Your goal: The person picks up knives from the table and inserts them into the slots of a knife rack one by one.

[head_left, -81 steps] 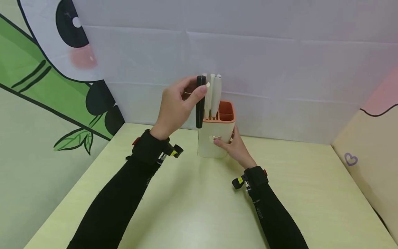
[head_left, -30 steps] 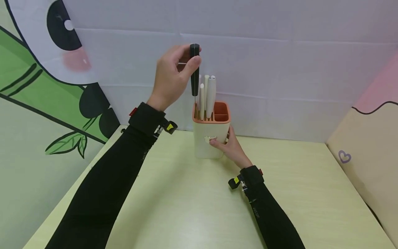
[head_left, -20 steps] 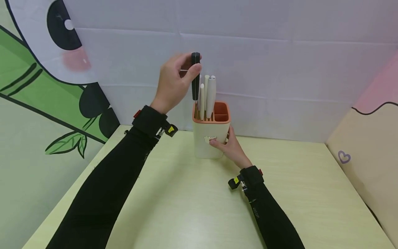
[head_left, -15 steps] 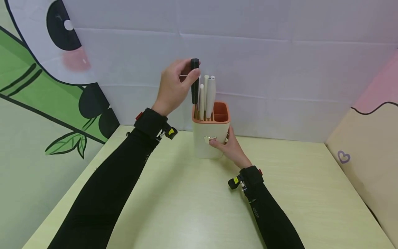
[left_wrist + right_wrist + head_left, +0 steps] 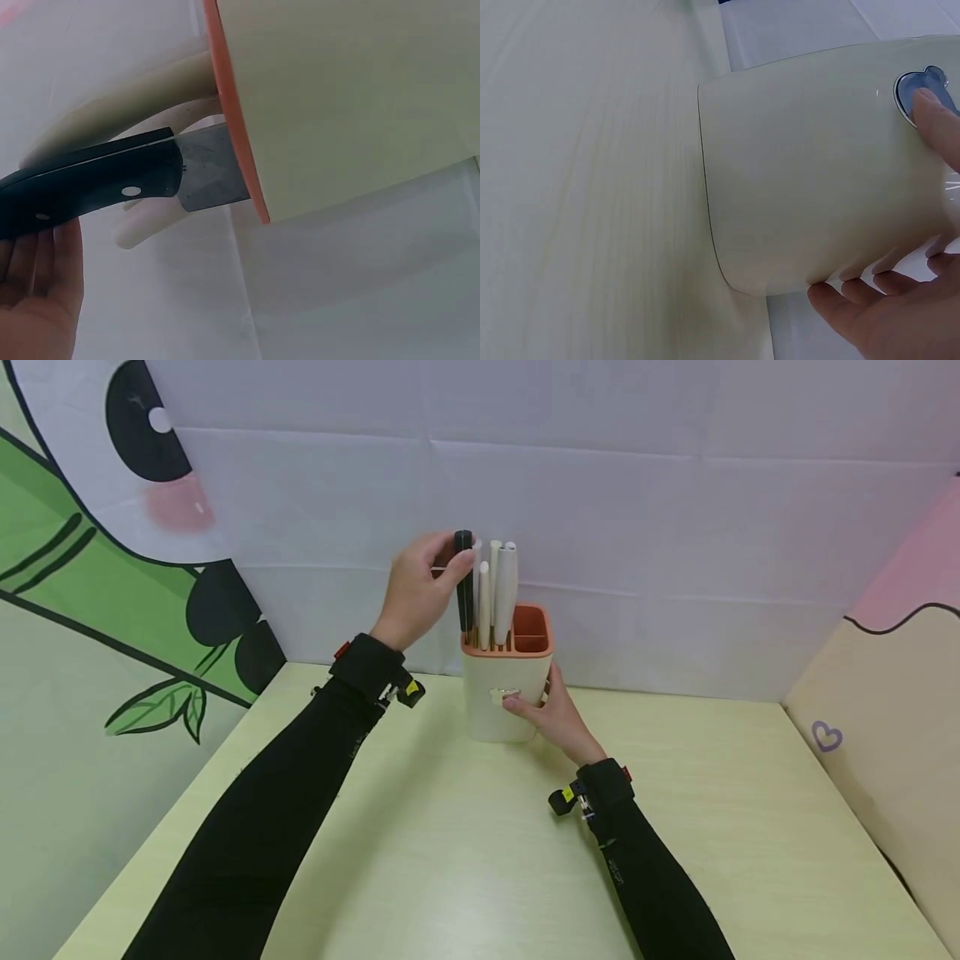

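Observation:
My left hand [image 5: 417, 593] pinches the black handle of a knife [image 5: 464, 585] between thumb and fingers, handle upright. The knife's blade goes down into the left end of the orange slotted top of a cream knife holder [image 5: 487, 714]. In the left wrist view a short stretch of the grey blade [image 5: 214, 166] shows above the orange rim; the rest is hidden inside. My right hand [image 5: 558, 714] grips the holder's lower right side, thumb on the front by a small bear-shaped badge [image 5: 913, 94]. Several white-handled knives [image 5: 507, 589] stand in the slots beside the black one.
The holder stands on a pale wooden table [image 5: 450, 843], close to a whitish sheet [image 5: 637, 543] hung behind it. An orange divided compartment [image 5: 531, 631] opens at the holder's right. Cartoon-printed panels flank the table.
My left hand first raised the black-handled knife above the holder, moving left, then lowered it, so its blade sank into the slot. My right hand has kept its grip on the holder.

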A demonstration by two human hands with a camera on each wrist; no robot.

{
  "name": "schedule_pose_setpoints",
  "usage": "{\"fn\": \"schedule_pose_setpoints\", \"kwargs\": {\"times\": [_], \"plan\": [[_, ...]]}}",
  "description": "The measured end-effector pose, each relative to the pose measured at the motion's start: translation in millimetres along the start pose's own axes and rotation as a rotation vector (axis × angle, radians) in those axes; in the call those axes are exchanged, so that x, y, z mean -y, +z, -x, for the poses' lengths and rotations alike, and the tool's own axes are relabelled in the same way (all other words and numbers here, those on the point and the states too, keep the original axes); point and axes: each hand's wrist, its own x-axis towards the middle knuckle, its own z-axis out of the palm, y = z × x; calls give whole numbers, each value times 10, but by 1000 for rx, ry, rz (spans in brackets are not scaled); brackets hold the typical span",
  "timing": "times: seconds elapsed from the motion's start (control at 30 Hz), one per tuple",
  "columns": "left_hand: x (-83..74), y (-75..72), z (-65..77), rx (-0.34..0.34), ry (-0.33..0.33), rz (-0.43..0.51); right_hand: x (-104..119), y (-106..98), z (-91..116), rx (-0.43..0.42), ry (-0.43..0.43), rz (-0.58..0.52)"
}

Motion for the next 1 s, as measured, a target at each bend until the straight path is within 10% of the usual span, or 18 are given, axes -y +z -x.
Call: {"fn": "schedule_pose_setpoints", "kwargs": {"times": [1.0], "plan": [[261, 46, 185, 125, -103, 7, 65, -62, 133, 16, -6, 115]]}}
